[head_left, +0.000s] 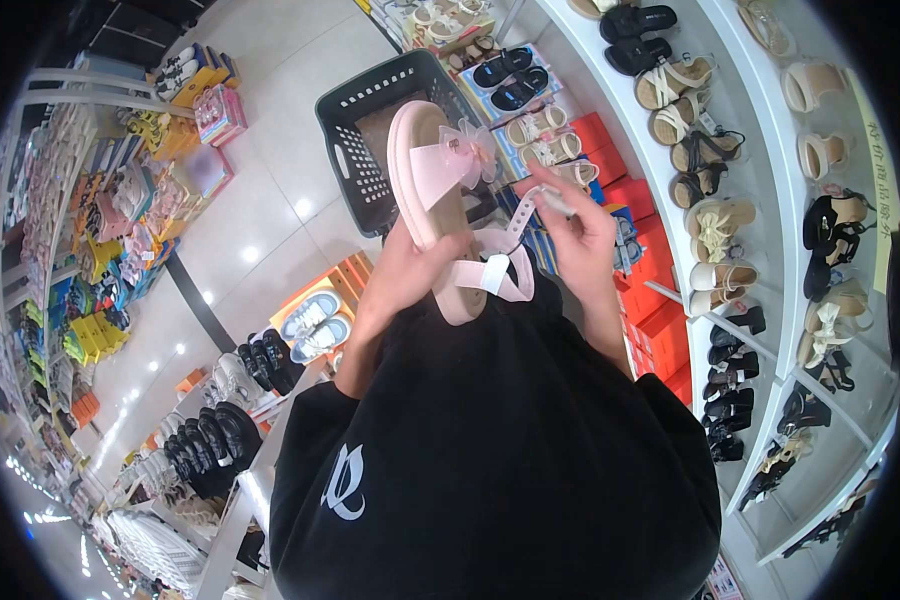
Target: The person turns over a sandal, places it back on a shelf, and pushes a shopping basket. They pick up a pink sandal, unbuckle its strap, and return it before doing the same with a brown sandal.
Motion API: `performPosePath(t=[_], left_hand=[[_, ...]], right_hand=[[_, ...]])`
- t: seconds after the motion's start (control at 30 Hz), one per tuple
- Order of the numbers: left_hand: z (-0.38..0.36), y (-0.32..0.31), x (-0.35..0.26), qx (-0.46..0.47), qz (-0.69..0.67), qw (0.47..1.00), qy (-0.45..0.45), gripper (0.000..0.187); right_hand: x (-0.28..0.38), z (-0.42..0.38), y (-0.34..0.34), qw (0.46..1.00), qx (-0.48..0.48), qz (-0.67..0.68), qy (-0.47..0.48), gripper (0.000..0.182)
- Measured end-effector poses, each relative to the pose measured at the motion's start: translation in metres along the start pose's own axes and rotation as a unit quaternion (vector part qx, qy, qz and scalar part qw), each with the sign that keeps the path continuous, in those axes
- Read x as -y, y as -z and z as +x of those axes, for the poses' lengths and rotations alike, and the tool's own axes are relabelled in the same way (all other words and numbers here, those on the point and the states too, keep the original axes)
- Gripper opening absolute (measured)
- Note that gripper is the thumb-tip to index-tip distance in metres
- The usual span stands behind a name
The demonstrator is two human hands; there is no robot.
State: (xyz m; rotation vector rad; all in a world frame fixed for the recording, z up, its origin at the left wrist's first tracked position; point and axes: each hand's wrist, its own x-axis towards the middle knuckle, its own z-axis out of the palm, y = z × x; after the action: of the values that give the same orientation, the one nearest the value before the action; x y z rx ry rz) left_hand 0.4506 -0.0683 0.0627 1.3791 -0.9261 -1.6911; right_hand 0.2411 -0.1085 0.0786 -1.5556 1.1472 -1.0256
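Note:
A pink sandal [436,178] with a flower ornament on its wide front band is in my left hand [410,268], whose fingers wrap round the middle of the sole. Its toe end points away from me, and the heel is close to my black shirt. My right hand [578,232] pinches the end of the sandal's ankle strap [521,218], a light strap with a row of holes. The strap is unfastened and stretched to the right. A white tab shows on the heel loop.
Beyond the sandal, a dark green basket [346,112] stands on the tiled floor [280,185]. White shelves [767,200] with rows of sandals rise at the right, above red boxes [660,300]. Shoes [315,325] on orange boxes and more racks are at the left.

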Motion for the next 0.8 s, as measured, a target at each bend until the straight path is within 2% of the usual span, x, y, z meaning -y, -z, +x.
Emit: performPosePath(t=[0.1,0.23,0.43,0.8], left_hand=[[0.002,0.001,0.002,0.007,-0.030,0.999,0.034,0.036],[0.003,0.000,0.001,0.028,-0.073,0.996,0.046,0.033],[0.006,0.003,0.007,0.040,-0.092,0.994,0.050,0.033],[0.010,0.004,0.008,0.073,-0.123,0.983,0.118,0.041]], right_hand=[[0.013,0.003,0.000,0.994,0.035,-0.056,0.084,0.034],[0.015,0.001,-0.002,0.992,0.066,-0.067,0.083,0.037],[0.019,-0.001,-0.003,0.991,0.086,-0.051,0.094,0.034],[0.023,-0.004,-0.011,0.980,0.099,-0.109,0.131,0.047]])
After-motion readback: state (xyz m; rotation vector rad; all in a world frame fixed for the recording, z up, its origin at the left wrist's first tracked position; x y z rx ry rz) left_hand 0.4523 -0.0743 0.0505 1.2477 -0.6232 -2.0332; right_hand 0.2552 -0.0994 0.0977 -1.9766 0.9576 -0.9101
